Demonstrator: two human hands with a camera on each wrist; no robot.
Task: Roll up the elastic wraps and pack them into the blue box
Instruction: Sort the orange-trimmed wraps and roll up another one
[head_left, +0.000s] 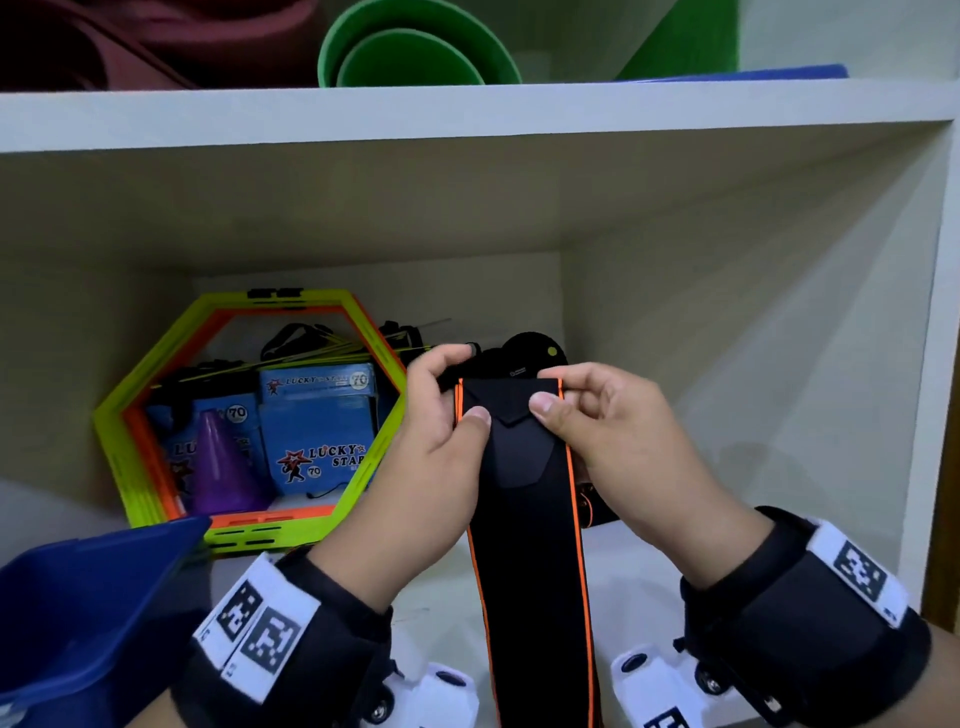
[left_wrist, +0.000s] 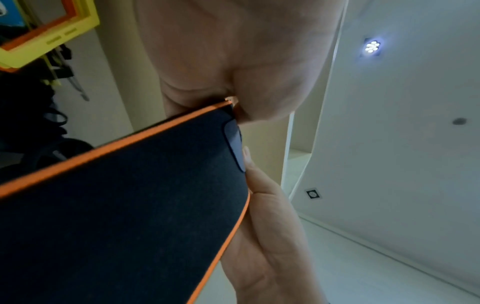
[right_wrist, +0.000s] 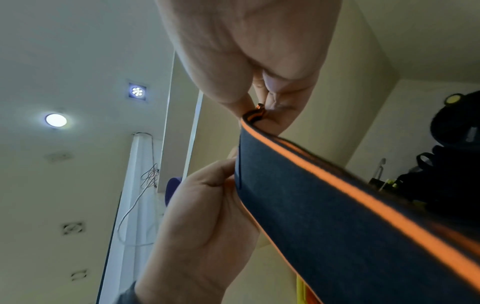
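Observation:
A black elastic wrap (head_left: 524, 545) with orange edges hangs straight down in front of the shelf, its top end folded over once. My left hand (head_left: 452, 415) pinches the top left corner of the wrap, thumb on the front. My right hand (head_left: 566, 400) pinches the top right corner the same way. In the left wrist view the wrap (left_wrist: 124, 205) fills the lower left; in the right wrist view the wrap (right_wrist: 350, 205) runs down to the right. The blue box (head_left: 78, 613) sits open at the lower left, beside my left wrist.
On the shelf stand yellow-green and orange hexagon frames (head_left: 249, 415), blue cartons (head_left: 317, 431) and a purple cone (head_left: 223, 467). Black gear (head_left: 530, 353) lies behind my hands. A shelf board (head_left: 467, 109) runs overhead; the cabinet side wall (head_left: 930, 364) is on the right.

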